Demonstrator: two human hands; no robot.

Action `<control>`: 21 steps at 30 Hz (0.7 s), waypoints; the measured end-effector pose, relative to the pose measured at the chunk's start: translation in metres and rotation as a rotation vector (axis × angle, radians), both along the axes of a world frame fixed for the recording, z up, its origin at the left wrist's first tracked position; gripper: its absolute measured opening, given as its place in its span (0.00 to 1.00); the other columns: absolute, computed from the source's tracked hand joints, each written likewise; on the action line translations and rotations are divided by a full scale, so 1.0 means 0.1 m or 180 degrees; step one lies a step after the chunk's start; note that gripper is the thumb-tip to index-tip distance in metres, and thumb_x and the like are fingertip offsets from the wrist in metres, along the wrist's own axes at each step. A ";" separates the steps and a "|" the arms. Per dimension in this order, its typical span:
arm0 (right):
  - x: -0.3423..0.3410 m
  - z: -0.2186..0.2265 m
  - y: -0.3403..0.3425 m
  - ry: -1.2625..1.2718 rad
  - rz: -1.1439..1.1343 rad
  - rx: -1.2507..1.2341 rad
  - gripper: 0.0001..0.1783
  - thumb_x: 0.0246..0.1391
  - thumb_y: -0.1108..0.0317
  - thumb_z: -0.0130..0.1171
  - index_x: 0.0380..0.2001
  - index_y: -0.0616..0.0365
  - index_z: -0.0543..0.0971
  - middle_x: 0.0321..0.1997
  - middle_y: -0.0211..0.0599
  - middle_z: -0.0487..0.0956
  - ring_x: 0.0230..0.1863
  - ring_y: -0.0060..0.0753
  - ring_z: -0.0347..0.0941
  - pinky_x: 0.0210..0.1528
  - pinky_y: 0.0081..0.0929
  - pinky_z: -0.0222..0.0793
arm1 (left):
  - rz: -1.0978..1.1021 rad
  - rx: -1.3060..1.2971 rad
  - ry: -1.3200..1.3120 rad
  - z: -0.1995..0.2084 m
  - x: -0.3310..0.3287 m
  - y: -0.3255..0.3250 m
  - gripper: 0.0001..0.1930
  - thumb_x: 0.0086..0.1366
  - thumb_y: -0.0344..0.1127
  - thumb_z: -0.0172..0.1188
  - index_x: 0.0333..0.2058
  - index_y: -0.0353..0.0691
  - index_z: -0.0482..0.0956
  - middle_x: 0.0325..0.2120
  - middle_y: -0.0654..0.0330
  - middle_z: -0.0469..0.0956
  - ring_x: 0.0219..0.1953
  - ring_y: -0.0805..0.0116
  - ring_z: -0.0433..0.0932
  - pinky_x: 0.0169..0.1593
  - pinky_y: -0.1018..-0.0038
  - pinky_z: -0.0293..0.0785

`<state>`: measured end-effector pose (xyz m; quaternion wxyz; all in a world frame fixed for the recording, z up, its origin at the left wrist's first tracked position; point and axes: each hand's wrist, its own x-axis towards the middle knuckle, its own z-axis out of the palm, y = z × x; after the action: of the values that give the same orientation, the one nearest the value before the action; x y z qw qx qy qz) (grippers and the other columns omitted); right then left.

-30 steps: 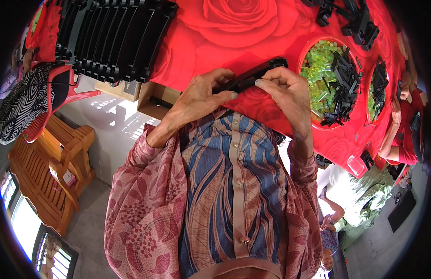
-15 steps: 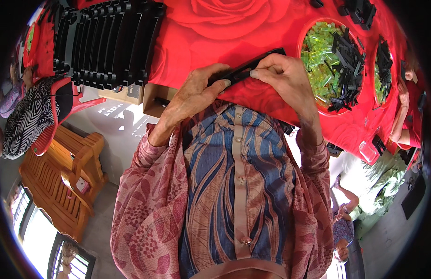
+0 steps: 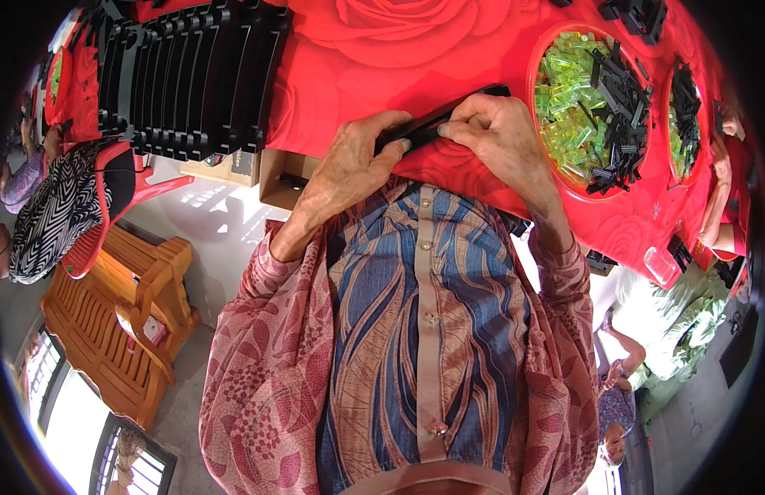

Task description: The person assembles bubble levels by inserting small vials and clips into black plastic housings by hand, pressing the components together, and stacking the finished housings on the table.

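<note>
A long, narrow black plastic strip (image 3: 429,124) lies slantwise between my hands, just above the near edge of the red rose-patterned cloth. My left hand (image 3: 357,157) is closed round its lower left end, thumb on top. Farther along, the fingers of my right hand (image 3: 491,132) are pinched against the strip near its upper right end. Whether a small piece sits between those fingertips is hidden. Right of that hand stands a round red tray (image 3: 537,62) of yellow-green clear pieces (image 3: 568,70) and small black parts (image 3: 617,91).
Black plastic strips (image 3: 197,78) lie in a row at the far left of the table. An open cardboard box (image 3: 279,181) is below the table's edge. A second red tray (image 3: 684,124) stands at the right, near another person's arm (image 3: 716,194). A wooden bench (image 3: 118,313) is at lower left.
The right hand's fingertips have shifted slightly left along the black strip. Both hands keep their hold, and the whole view has moved a little.
</note>
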<state>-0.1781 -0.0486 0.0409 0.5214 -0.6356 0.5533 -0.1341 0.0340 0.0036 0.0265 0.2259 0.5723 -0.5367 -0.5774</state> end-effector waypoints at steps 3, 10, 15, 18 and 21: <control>0.03 0.00 0.02 0.0059 -0.0053 -0.0017 0.09 0.46 0.67 0.66 0.27 0.64 0.83 0.20 0.40 0.81 0.21 0.30 0.77 0.26 0.29 0.69 | -0.0009 0.0033 -0.0026 0.01 0.00 -0.01 0.20 0.63 0.29 0.55 0.52 0.25 0.73 0.39 0.39 0.81 0.43 0.54 0.81 0.48 0.65 0.74; 0.09 0.01 0.09 0.0317 -0.0181 -0.0315 0.08 0.44 0.67 0.65 0.24 0.61 0.81 0.20 0.41 0.80 0.22 0.37 0.79 0.27 0.33 0.71 | -0.0153 -0.0400 -0.0227 -0.02 -0.03 -0.01 0.18 0.59 0.23 0.51 0.49 0.25 0.73 0.37 0.37 0.80 0.43 0.47 0.81 0.49 0.63 0.75; 0.04 0.00 0.09 0.0075 -0.0289 -0.0143 0.07 0.44 0.68 0.64 0.25 0.62 0.81 0.19 0.41 0.80 0.20 0.35 0.77 0.26 0.33 0.69 | -0.0453 -0.0231 -0.0407 0.07 -0.01 -0.08 0.21 0.57 0.18 0.47 0.51 0.27 0.69 0.36 0.45 0.79 0.38 0.63 0.80 0.45 0.68 0.74; 0.02 -0.01 0.06 0.0172 -0.0301 -0.0309 0.08 0.44 0.69 0.64 0.25 0.63 0.81 0.18 0.41 0.79 0.19 0.32 0.75 0.25 0.32 0.68 | -0.0424 -0.0044 -0.0328 0.06 0.00 -0.09 0.22 0.57 0.18 0.47 0.52 0.29 0.69 0.35 0.48 0.79 0.33 0.69 0.79 0.41 0.71 0.74; -0.02 -0.03 0.05 0.0008 -0.0137 -0.0442 0.07 0.46 0.70 0.65 0.26 0.64 0.80 0.18 0.40 0.79 0.18 0.26 0.73 0.23 0.28 0.66 | -0.0400 0.0173 -0.0202 0.05 0.03 -0.09 0.22 0.59 0.18 0.47 0.53 0.29 0.69 0.36 0.51 0.78 0.31 0.73 0.76 0.39 0.74 0.74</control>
<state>-0.1798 -0.0439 0.0375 0.4724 -0.6583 0.5568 -0.1825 0.0367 -0.0055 0.0314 0.1565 0.5614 -0.5626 -0.5864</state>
